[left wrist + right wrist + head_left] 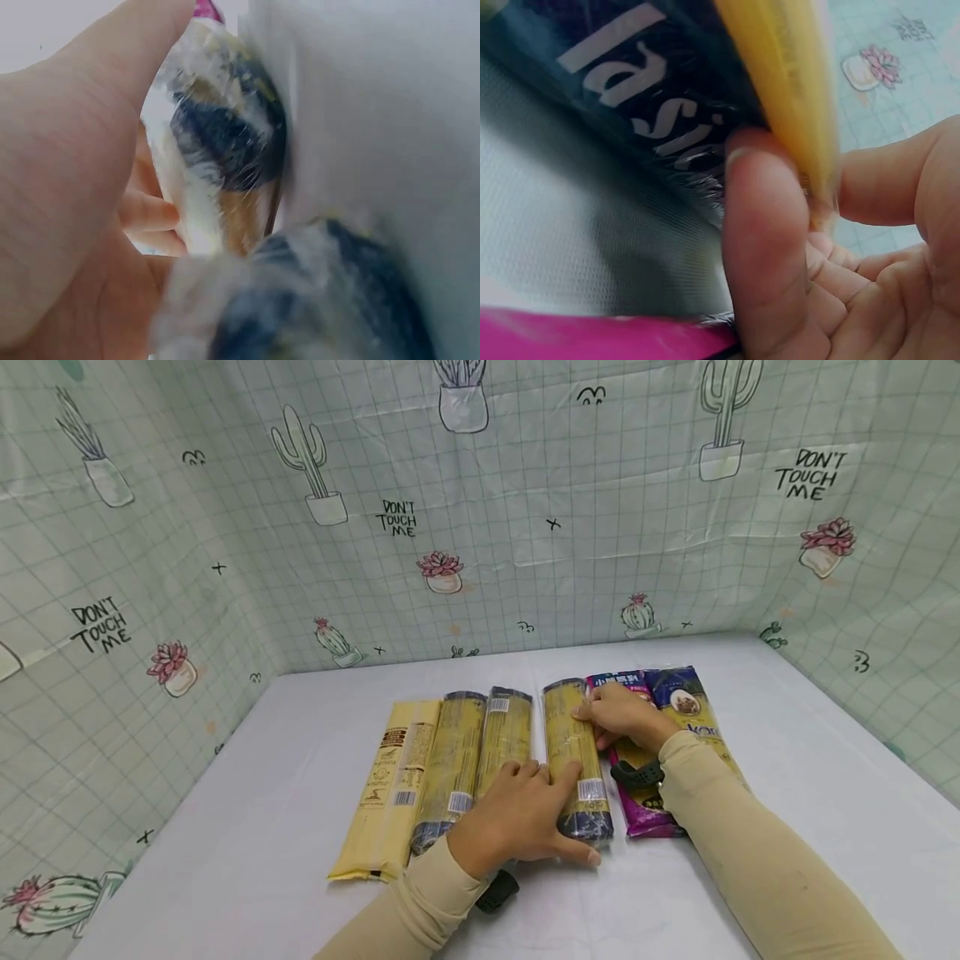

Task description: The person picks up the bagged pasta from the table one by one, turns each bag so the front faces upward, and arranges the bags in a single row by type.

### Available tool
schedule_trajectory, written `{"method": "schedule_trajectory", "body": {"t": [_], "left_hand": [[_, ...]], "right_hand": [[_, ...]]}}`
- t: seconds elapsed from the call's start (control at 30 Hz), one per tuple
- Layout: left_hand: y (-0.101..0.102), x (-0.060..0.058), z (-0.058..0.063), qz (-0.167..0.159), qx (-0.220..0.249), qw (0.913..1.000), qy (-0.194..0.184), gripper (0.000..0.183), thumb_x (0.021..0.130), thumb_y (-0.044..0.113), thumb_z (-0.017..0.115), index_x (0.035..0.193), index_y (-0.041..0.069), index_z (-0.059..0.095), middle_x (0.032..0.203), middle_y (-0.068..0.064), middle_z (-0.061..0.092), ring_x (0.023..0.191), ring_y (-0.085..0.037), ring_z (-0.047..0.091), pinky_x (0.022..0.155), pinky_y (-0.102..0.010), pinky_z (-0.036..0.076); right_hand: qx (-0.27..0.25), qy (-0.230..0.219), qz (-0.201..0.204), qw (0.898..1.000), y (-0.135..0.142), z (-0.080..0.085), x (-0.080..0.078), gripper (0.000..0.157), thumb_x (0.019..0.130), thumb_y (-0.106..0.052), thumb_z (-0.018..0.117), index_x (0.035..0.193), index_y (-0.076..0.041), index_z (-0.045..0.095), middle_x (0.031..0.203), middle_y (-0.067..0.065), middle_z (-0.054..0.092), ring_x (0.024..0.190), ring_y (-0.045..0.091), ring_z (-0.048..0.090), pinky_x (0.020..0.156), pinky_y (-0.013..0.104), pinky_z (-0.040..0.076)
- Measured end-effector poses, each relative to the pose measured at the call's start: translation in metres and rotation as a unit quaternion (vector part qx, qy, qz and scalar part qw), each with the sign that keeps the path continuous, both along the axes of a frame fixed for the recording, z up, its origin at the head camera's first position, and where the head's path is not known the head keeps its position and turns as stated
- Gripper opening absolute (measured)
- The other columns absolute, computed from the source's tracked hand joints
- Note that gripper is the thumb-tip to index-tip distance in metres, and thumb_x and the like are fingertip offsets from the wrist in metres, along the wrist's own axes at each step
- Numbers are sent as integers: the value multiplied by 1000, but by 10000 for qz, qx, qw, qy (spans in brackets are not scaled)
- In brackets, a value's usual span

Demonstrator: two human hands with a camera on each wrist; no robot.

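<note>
A yellow spaghetti packet with dark blue ends [567,727] lies lengthwise on the white table, a gap away from the packets at its left. My right hand [624,714] pinches its right edge; in the right wrist view that edge is tilted up, with a finger against the dark printed side. My left hand [521,814] is spread over the packet's near left side, the index finger touching it and the thumb by its near end. In the left wrist view, the packet's clear-wrapped end [232,142] shows beside the thumb.
Left of the hands lie two similar spaghetti packets [455,752] and a cream noodle packet [386,793]. A pink-purple pasta packet [641,822] and a blue-yellow packet [686,702] lie under and beside my right arm. Patterned cloth [510,552] walls the table's back and sides.
</note>
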State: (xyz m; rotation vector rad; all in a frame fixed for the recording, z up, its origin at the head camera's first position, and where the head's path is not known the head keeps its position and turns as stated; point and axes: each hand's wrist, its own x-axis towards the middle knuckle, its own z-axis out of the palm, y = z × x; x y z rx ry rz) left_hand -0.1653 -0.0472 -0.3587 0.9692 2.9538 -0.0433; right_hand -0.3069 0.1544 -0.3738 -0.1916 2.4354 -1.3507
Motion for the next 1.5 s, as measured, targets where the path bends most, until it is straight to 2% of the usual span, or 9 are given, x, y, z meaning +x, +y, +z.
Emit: {"method": "schedule_trajectory", "body": {"t": [0.33,0.5,0.73,0.83,1.0,1.2,1.3,1.4,1.5], "left_hand": [[5,1,0,141,80,9998,-104,103,78,77,65,158,27,24,127,-8,65,124,-27,55,107,-50,35],[4,0,-1,32,206,9997,-110,101,81,73,67,161,32,21,122,-3,68,120,-25,57,105,-51,35],[4,-1,-3,-127,231,9996,-63,93,83,66,69,159,40,23,115,-3,70,114,-25,60,99,-52,38],[4,-2,-4,-173,264,9995,49,91,82,65,70,158,39,28,108,-1,71,110,-23,61,97,-51,40],[2,-5,-6,-348,560,9977,164,88,80,62,72,156,32,37,78,10,62,91,-14,63,97,-49,41],[1,-11,-11,-438,1017,9938,78,85,79,57,73,153,29,42,75,13,60,76,-4,59,95,-49,43],[0,-12,-12,-467,1173,9920,23,84,79,55,74,152,28,43,67,15,55,67,-2,53,92,-45,45],[0,-13,-12,-501,1288,9904,-46,84,79,52,75,152,26,44,61,15,49,59,-2,47,80,-34,47],[0,-13,-11,-501,1375,9891,-149,83,79,51,76,152,26,44,60,15,48,57,-3,45,67,-26,43]], "right_hand": [[-201,49,-67,9998,-2,3,2,23,101,-18,54,103,3,62,70,9,63,49,16,57,52,30,53],[-263,152,-128,9995,-4,2,2,21,99,-17,55,101,2,61,66,7,59,48,16,56,51,30,52],[-356,401,-14,9986,-3,1,3,17,98,-17,56,96,-1,57,65,5,56,49,17,55,51,31,52],[-349,479,-15,9982,-3,0,2,17,98,-17,57,94,-1,57,63,5,56,48,17,56,50,32,52],[-330,526,-103,9980,-3,0,2,17,97,-18,57,92,-2,58,62,7,57,47,18,55,50,32,51],[-350,561,-181,9976,-3,-1,1,18,97,-19,56,90,-2,58,62,8,58,47,18,54,50,32,50],[-345,551,-204,9977,-4,-1,1,18,97,-19,56,91,-2,58,62,7,58,48,19,54,50,32,50],[-320,562,-216,9977,-3,0,1,18,96,-19,56,92,-2,59,62,7,58,48,18,53,51,32,50],[-306,580,-245,9975,-2,1,2,19,96,-20,56,92,-2,60,62,7,58,48,18,53,51,32,50]]}}
